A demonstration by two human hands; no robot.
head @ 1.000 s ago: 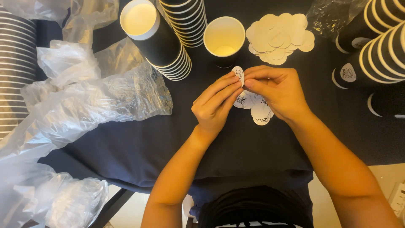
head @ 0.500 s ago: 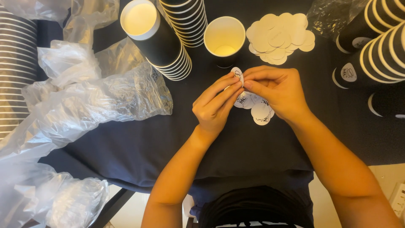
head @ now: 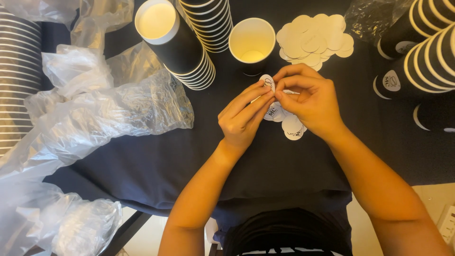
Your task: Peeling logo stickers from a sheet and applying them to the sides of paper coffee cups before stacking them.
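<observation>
Both my hands meet over the dark tablecloth and pinch one small round white sticker [head: 268, 82] between their fingertips. My left hand [head: 243, 116] grips it from the left, my right hand [head: 310, 102] from the right. Under my right hand lie a few more round white stickers [head: 291, 128] with dark print. Just beyond my fingers stands a single black paper cup [head: 251, 45] with a pale inside, upright and open.
A pile of plain white discs [head: 315, 40] lies at the back. Stacks of black cups lie at the back left [head: 177, 42], back middle [head: 208, 23] and right [head: 422, 52]. Crumpled clear plastic bags [head: 95, 114] cover the left. White stacked rims [head: 16, 71] fill the far left.
</observation>
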